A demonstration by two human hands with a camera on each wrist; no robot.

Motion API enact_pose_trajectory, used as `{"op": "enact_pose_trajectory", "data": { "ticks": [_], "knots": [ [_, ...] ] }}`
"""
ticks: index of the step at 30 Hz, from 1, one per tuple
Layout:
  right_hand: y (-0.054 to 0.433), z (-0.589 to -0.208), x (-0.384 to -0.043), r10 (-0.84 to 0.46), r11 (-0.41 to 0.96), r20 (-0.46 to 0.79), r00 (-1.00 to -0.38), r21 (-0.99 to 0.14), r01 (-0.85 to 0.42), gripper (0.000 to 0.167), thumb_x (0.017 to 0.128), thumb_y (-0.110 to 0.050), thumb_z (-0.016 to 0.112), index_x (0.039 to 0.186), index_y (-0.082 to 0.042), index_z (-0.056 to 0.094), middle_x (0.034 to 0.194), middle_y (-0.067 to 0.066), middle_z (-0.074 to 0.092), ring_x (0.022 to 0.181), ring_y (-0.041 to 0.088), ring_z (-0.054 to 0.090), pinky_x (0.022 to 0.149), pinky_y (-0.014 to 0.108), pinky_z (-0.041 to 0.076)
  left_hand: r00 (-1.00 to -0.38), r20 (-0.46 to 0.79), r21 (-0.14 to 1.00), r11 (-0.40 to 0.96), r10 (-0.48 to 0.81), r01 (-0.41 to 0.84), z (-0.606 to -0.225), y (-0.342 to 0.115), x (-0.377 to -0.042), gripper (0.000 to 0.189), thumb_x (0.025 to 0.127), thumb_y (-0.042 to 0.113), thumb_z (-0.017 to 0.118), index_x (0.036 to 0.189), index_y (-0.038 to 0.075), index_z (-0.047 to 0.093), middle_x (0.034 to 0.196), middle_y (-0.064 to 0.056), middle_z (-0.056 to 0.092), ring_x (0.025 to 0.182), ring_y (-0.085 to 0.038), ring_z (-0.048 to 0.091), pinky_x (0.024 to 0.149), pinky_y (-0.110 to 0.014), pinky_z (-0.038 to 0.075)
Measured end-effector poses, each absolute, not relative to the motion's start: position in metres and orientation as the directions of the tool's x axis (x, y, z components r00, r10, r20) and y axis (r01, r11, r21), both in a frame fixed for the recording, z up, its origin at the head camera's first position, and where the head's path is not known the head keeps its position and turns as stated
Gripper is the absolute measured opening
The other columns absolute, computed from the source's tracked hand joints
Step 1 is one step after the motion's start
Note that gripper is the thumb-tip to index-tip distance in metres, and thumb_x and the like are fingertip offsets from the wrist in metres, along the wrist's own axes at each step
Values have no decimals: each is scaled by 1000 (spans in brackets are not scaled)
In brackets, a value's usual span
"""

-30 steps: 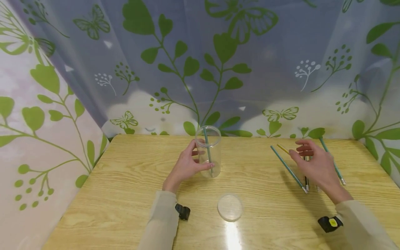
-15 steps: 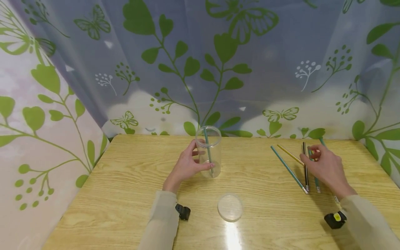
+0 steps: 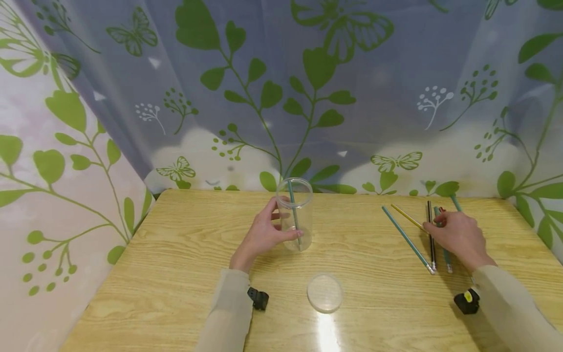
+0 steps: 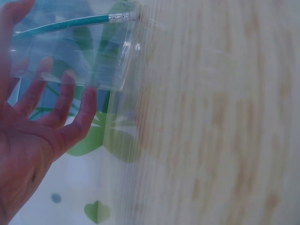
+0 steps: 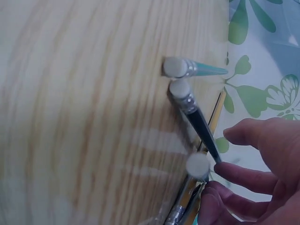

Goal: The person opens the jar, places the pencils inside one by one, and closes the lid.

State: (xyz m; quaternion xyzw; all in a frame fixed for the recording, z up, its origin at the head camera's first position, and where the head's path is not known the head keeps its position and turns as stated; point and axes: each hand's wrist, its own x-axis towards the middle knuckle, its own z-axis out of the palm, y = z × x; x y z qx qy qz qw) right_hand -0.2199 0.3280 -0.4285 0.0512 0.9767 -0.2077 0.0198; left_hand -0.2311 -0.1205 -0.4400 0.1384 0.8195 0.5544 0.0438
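In the head view my left hand (image 3: pixel 259 237) grips a clear plastic jar (image 3: pixel 306 217) standing upright on the table, thumb in front and fingers behind. One teal pencil (image 3: pixel 293 208) leans inside it, its eraser end (image 4: pixel 122 17) down in the left wrist view. My right hand (image 3: pixel 462 239) is low over the loose pencils at the right, fingers bent, thumb apart from them in the right wrist view. About it lie a teal pencil (image 3: pixel 406 238), a yellow pencil (image 3: pixel 408 215), a black pencil (image 3: pixel 430 230) and another teal pencil (image 3: pixel 446 259). Whether the fingertips touch one is unclear.
A round clear lid (image 3: pixel 324 293) lies on the wooden table (image 3: pixel 176 293), in front of the jar. One more teal pencil (image 3: pixel 456 203) is mostly hidden behind the right hand. A patterned curtain (image 3: pixel 264 98) hangs along the table's back edge.
My right hand has moved right, from above the yellow pencil's tip to the pencils farther right, and lower, uncovering the black pencil. The left hand and jar have stayed put.
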Motion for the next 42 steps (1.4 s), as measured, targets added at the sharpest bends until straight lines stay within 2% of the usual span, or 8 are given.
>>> {"op": "enact_pose_trajectory", "data": {
  "ticks": [6, 12, 17, 24, 30, 33, 38, 42],
  "knots": [
    [329, -429, -222, 84, 917, -84, -993, -384, 110, 47, 94, -36, 63, 112, 7, 71, 107, 32, 69, 76, 37, 65, 50, 37, 48, -957, 84, 923, 340, 276, 179, -438, -120, -230, 75, 77, 26, 91, 139, 36, 50, 141, 4, 53, 128, -29, 58, 103, -49, 54],
    [329, -428, -222, 96, 919, -107, -990, -372, 130, 46, 94, -34, 62, 113, 6, 73, 111, 35, 67, 82, 45, 66, 51, 41, 50, -956, 87, 924, 336, 280, 183, -437, -119, -230, 75, 77, 27, 91, 139, 36, 49, 141, 5, 53, 129, -28, 58, 103, -49, 54],
    [330, -427, -222, 130, 896, -146, -981, -405, 179, 45, 94, -35, 62, 113, 5, 72, 111, 33, 67, 80, 41, 66, 51, 39, 49, -954, 92, 924, 332, 285, 188, -438, -119, -231, 77, 77, 28, 92, 141, 33, 49, 141, 3, 53, 129, -31, 57, 103, -50, 54],
    [332, -429, -219, 131, 873, -48, -990, -468, 138, 44, 95, -34, 63, 107, 8, 72, 102, 30, 71, 81, 40, 67, 54, 35, 49, -955, 87, 922, 340, 284, 185, -439, -119, -230, 78, 77, 28, 92, 142, 31, 49, 141, 2, 53, 130, -33, 56, 104, -50, 53],
    [327, -426, -215, 143, 851, 48, -989, -516, 99, 39, 95, -33, 65, 101, 6, 69, 95, 25, 72, 81, 36, 65, 59, 31, 44, -956, 83, 922, 342, 280, 181, -440, -120, -230, 78, 77, 28, 92, 142, 31, 48, 142, 2, 52, 132, -35, 55, 104, -51, 53],
    [322, -422, -212, 141, 838, 57, -988, -538, 89, 39, 95, -30, 62, 109, 6, 66, 101, 29, 70, 83, 38, 65, 64, 38, 45, -958, 81, 925, 338, 275, 175, -440, -121, -230, 79, 77, 28, 92, 142, 31, 48, 143, 3, 52, 133, -35, 55, 104, -51, 53],
    [314, -414, -205, 128, 813, 87, -988, -579, 54, 41, 96, -23, 57, 126, 5, 60, 107, 32, 69, 94, 46, 64, 85, 62, 39, -959, 80, 923, 343, 273, 175, -440, -121, -230, 79, 76, 28, 92, 142, 32, 48, 142, 3, 53, 132, -35, 56, 103, -51, 54],
    [308, -409, -200, 115, 800, 136, -984, -600, 11, 42, 96, -19, 55, 131, 2, 58, 106, 31, 70, 97, 47, 63, 90, 66, 34, -956, 84, 920, 346, 281, 183, -440, -120, -230, 79, 78, 27, 91, 143, 30, 48, 142, 2, 52, 132, -35, 55, 103, -50, 54]
  ]
}}
